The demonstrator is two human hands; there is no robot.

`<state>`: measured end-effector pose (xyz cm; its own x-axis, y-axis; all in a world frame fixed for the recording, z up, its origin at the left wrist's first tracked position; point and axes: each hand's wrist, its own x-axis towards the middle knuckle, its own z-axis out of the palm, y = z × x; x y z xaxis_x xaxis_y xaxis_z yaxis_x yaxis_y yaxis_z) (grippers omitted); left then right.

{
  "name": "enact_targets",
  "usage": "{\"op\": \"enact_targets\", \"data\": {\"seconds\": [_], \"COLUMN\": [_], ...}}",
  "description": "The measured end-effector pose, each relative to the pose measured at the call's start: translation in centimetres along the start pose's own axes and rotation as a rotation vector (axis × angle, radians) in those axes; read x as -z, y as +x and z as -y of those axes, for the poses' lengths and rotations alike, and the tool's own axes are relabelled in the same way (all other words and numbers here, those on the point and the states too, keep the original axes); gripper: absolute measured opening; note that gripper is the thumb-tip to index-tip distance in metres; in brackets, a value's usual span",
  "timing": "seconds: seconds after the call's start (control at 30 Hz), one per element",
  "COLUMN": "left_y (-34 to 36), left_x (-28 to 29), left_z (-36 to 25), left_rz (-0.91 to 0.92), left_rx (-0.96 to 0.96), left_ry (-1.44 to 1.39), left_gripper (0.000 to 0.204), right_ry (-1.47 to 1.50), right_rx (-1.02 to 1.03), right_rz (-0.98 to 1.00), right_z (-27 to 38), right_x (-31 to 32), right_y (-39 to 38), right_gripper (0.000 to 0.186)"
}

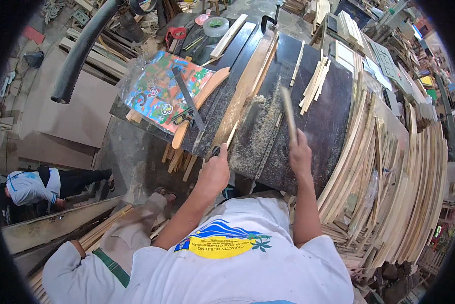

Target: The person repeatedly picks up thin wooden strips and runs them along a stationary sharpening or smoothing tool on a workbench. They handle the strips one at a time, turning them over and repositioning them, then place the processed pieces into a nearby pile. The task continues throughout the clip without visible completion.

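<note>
A long wooden board lies lengthwise over a dark worktable, with shavings and sawdust along its right side. A black clamp grips its far end. My left hand is closed at the board's near end, next to a small dark part and a thin pale edge; what its fingers hold is hidden. Over the table to the right, my right hand is wrapped round a flat wooden stick, which is raised at a tilt and slightly blurred.
Left of the board are a curved wooden piece, a metal square and a colourful printed sheet. Thin strips lie at the right. Long slats are stacked beyond the table. Two people are at the left.
</note>
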<state>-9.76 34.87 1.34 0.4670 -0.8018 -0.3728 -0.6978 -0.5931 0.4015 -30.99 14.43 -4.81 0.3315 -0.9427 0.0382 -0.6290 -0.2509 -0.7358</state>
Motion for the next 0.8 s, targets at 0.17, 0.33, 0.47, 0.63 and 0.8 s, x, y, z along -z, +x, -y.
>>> {"op": "enact_targets", "data": {"seconds": [0.17, 0.33, 0.47, 0.63, 0.8], "left_y": [0.2, 0.1, 0.6, 2.5, 5.1], "left_x": [0.0, 0.1, 0.3, -0.7, 0.3], "left_z": [0.4, 0.5, 0.4, 1.0, 0.0], "left_rz": [0.027, 0.023, -0.024, -0.067, -0.064], "left_rx": [-0.022, -0.030, -0.047, -0.129, -0.127], "left_ry": [-0.008, -0.016, -0.040, -0.063, -0.062], "left_gripper": [0.061, 0.062, 0.062, 0.061, 0.061], "right_ry": [0.126, 0.095, 0.075, 0.064, 0.098], "right_rx": [-0.001, -0.029, -0.033, -0.045, -0.046], "right_rz": [0.203, 0.222, 0.237, 0.224, 0.233], "right_z": [4.5, 3.7, 4.3, 4.5, 4.2], "right_x": [-2.8, -4.1, -4.0, -4.1, -4.5], "right_y": [3.1, 4.0, 5.3, 7.2, 9.6], "right_gripper": [0.037, 0.039, 0.039, 0.040, 0.042]}}
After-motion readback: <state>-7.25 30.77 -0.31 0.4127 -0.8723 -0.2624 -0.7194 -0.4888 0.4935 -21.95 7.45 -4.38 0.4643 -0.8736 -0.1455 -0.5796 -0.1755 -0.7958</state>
